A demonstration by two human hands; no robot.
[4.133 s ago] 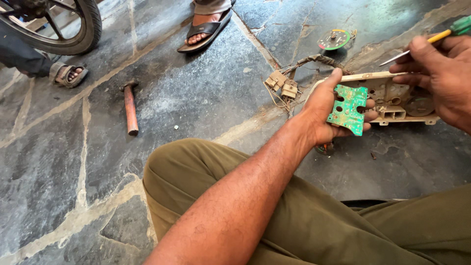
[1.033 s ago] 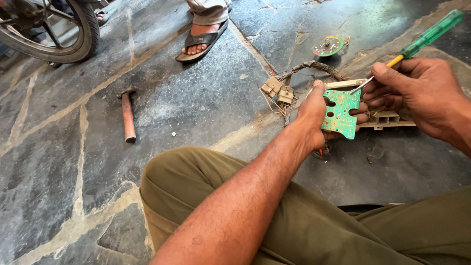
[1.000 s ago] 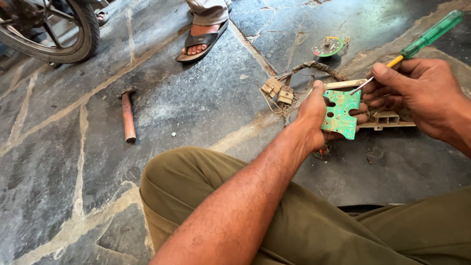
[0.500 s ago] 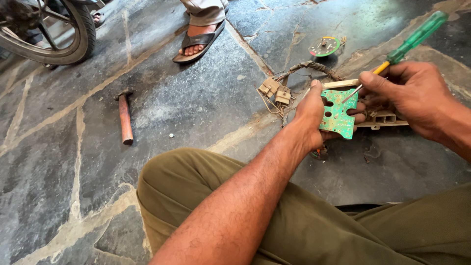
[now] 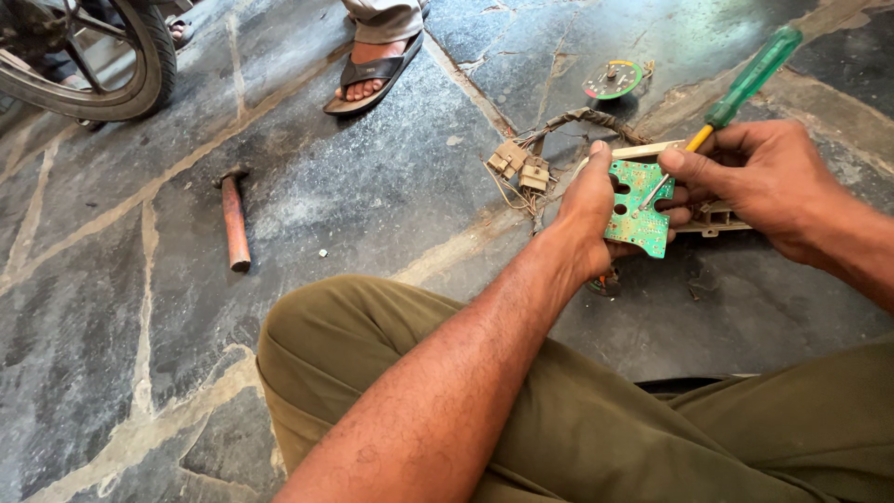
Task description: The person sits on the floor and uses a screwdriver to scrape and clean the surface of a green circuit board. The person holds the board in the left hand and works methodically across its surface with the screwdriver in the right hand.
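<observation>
My left hand (image 5: 589,216) grips a green circuit board (image 5: 639,222) by its left edge, holding it just above the stone floor. In my right hand (image 5: 765,179) is a screwdriver with a green handle (image 5: 751,78); its metal tip rests on the face of the board. Behind the board lies a beige plastic housing (image 5: 715,219), partly hidden by my fingers. A bundle of wires with beige connectors (image 5: 520,166) trails off to the left of the board.
A hammer with a reddish handle (image 5: 234,222) lies on the stone floor at left. A small round green part (image 5: 612,80) sits farther back. Another person's sandalled foot (image 5: 374,67) and a motorbike wheel (image 5: 102,65) are at the top. My knee (image 5: 372,345) fills the foreground.
My right hand has brought the screwdriver from above the housing down onto the circuit board. The left hand has kept hold of the board throughout.
</observation>
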